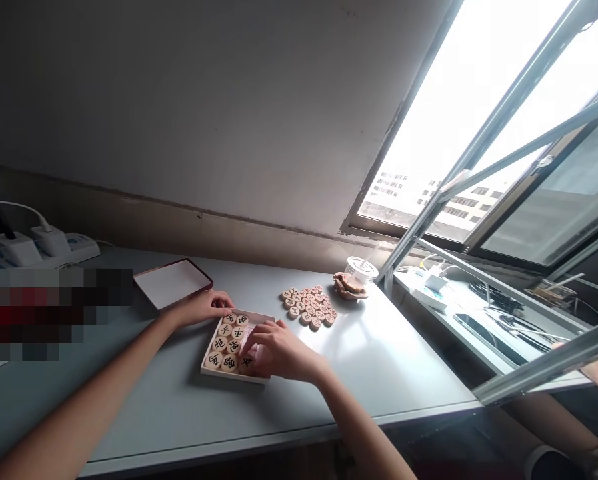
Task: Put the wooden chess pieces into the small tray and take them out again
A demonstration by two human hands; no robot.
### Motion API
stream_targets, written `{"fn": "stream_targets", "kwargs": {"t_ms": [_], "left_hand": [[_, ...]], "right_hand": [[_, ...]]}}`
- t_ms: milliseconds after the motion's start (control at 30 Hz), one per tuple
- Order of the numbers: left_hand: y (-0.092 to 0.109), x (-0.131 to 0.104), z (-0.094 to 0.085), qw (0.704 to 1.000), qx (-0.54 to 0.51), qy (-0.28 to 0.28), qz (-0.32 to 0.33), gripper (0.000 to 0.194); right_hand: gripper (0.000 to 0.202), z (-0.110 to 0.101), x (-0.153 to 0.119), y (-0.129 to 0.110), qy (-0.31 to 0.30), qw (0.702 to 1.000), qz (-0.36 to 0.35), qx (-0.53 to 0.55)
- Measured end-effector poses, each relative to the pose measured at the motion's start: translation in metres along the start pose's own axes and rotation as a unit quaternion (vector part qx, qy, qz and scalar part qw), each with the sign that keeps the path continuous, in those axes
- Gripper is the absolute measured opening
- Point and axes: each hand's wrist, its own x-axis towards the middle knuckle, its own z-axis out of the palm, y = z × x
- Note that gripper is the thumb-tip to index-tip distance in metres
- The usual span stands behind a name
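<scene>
A shallow white box (235,377) lies on the table with black-marked wooden xiangqi pieces set in rows over its left side. My left hand (206,307) grips the box's far left corner, fingers bent over the rim. Over the box's right side, my right hand (281,350) reaches in with curled fingers, around a xiangqi piece (247,364) in the near row. Part of that piece is hidden by the fingers. Beyond the box, a cluster of loose xiangqi pieces (309,306), mostly red-marked, lies flat on the tabletop.
Behind my left hand lies an open dark-red box lid (173,283). A lidded plastic cup (362,269) stands by a brown object (349,287) at the back right. Metal framing (413,233) rises along the right edge. A power strip (81,248) with chargers sits far left.
</scene>
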Motion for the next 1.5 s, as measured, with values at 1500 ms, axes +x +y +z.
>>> {"fn": "stream_targets", "kwargs": {"t_ms": [1500], "left_hand": [[-0.013, 0.009, -0.001, 0.997, 0.020, -0.066, 0.033, 0.032]], "right_hand": [[0.027, -0.001, 0.042, 0.096, 0.163, 0.962, 0.183, -0.122]]}}
